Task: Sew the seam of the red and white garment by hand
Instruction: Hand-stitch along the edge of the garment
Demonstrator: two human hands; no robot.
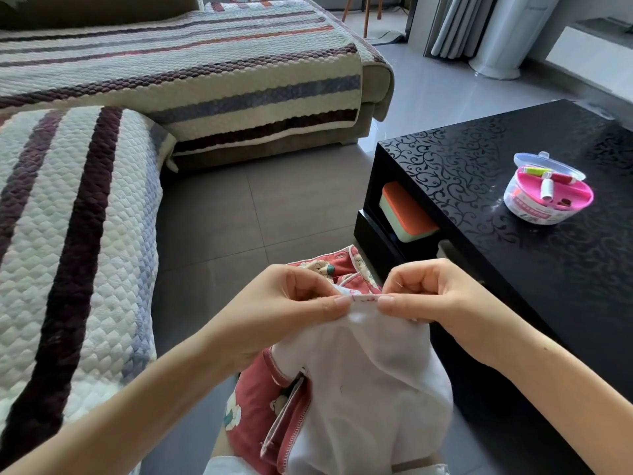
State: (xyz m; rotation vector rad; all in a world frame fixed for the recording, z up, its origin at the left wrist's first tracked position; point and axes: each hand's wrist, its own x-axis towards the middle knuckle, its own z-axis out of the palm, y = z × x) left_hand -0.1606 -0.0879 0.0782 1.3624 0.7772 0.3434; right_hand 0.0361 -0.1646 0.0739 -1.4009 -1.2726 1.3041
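Grey floor [219, 214] lies below, with a striped sofa [85, 234] on the left and a black table [513, 269] bearing a sewing box [548, 190] on the right. Over the lap, the left hand [291, 303] and right hand [435, 299] curl their fingers. Each pinches the garment [370, 389] at its white edge, thumb against forefinger, with the seam [364, 298] stretched between the thumbs.
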